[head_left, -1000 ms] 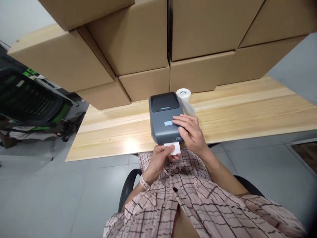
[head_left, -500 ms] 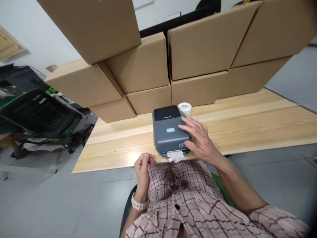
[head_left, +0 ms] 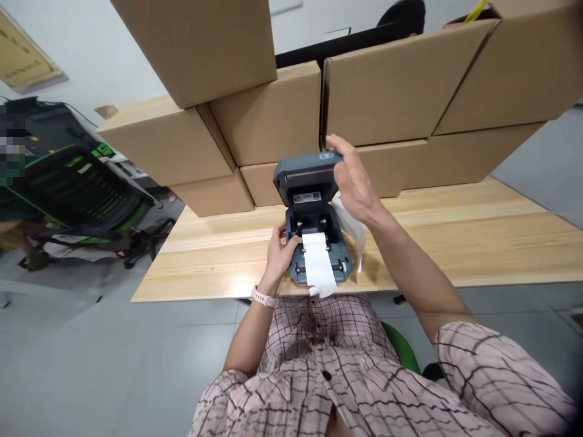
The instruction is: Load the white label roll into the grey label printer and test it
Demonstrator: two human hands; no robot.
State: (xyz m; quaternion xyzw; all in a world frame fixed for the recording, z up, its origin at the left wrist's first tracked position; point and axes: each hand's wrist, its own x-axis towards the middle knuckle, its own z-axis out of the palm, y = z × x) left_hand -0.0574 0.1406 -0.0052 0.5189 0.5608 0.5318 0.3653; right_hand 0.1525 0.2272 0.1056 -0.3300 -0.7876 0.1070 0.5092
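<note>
A dark grey label printer (head_left: 340, 247) stands at the table's front edge with its lid (head_left: 303, 167) raised. Inside, a white paper strip (head_left: 319, 264) runs forward over the rollers, its torn end hanging out at the front. My left hand (head_left: 277, 258) grips the left side of the printer body, thumb on the rim. At the lid's right front edge, my right hand (head_left: 357, 185) holds it up, fingers pointing upward. Right of the printer, a white roll with a loose length of paper (head_left: 354, 229) trails on the table, partly hidden behind my right hand and the lid.
Stacked cardboard boxes (head_left: 378, 91) line the back of the wooden table (head_left: 218, 261), close behind the raised lid. An office chair (head_left: 86, 200) stands on the left beside a partly visible person. Behind the boxes shows the top of another person's head (head_left: 403, 15).
The printer lid has swung up and back, with my right hand now at its edge. My left hand has moved from the table edge onto the printer's left side.
</note>
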